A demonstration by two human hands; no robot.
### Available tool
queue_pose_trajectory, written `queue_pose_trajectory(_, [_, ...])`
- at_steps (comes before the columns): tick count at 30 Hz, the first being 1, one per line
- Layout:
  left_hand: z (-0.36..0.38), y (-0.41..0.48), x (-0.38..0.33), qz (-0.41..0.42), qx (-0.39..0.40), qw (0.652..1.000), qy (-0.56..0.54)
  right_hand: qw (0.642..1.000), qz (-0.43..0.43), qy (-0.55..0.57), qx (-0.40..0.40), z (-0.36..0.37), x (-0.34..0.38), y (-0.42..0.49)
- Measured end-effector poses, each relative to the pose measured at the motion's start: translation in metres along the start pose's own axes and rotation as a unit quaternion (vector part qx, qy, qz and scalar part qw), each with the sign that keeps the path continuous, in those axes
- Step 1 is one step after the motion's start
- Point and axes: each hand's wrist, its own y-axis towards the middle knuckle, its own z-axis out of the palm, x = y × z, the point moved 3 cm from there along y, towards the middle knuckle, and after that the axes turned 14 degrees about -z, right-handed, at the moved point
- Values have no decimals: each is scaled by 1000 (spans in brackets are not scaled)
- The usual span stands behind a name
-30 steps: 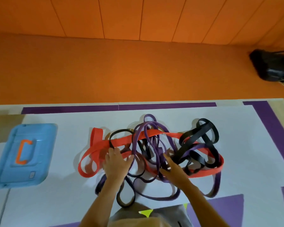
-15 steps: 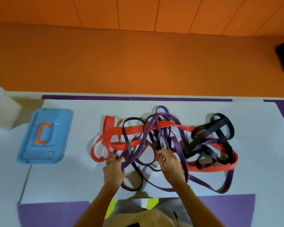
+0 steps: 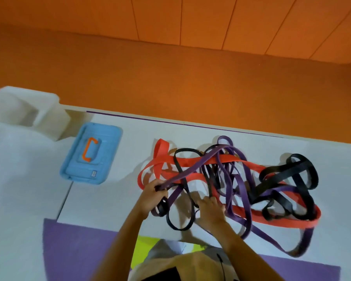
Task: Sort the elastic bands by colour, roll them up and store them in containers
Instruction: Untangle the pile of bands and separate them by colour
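Left hand clenched on purple band, right hand curled round black band, white worktop, blue case at ten o'clock, orange floor beyond.

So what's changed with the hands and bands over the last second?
The left hand has closed its grip on a purple band and drawn it toward the near left. The right hand stays in the tangle, its hold unclear. Orange band and blue case stayed put.
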Motion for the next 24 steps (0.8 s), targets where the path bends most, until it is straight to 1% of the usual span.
queue_pose_trajectory(1, [1,-2,0,2,9,1000,26,999,-8,21,-26,-1,-3,3])
queue_pose_trajectory(3, [7,-2,2,5,14,996,91,990,-33,126,-50,-3,-13,3])
queue_pose_trajectory(4, [10,0,4,5,3,992,122,980,-43,190,-51,-3,-19,-1])
queue_pose_trajectory(6, [17,3,7,1,-47,983,179,952,-62,292,-76,-8,-31,-8])
queue_pose_trajectory(7, [21,3,8,1,-74,976,203,942,-71,312,-103,-11,-37,-13])
queue_pose_trajectory(8, [26,4,8,10,-80,974,211,936,-80,316,-135,-15,-41,-18])
queue_pose_trajectory(9, [33,6,6,24,-60,978,200,932,-87,309,-166,-18,-44,-23])
queue_pose_trajectory(11, [50,8,-3,39,20,991,127,927,-100,291,-213,-22,-49,-34])
queue_pose_trajectory(12, [59,9,-9,35,48,995,85,929,-110,273,-222,-23,-49,-39])
queue_pose_trajectory(13, [66,10,-15,33,51,997,42,934,-120,252,-223,-22,-47,-43])
queue_pose_trajectory(15, [77,17,-22,27,13,999,-40,940,-134,231,-212,-19,-43,-52])
queue_pose_trajectory(16, [81,20,-23,8,-9,997,-70,941,-136,232,-204,-17,-43,-55])
queue_pose_trajectory(18, [85,21,-26,-9,-47,996,-78,945,-131,237,-182,-11,-46,-59])
queue_pose_trajectory(19, [86,20,-30,4,-54,996,-67,945,-125,249,-173,-8,-49,-61])
queue_pose_trajectory(20, [88,17,-35,27,-44,997,-59,938,-114,278,-172,-6,-52,-61])
queue_pose_trajectory(21, [90,12,-42,58,-19,997,-56,923,-94,325,-185,-6,-55,-62])
queue_pose_trajectory(22, [91,5,-49,93,12,994,-52,896,-63,383,-214,-9,-57,-62])
queue_pose_trajectory(24, [94,-9,-62,181,77,980,-16,821,-10,493,-287,-23,-57,-58])
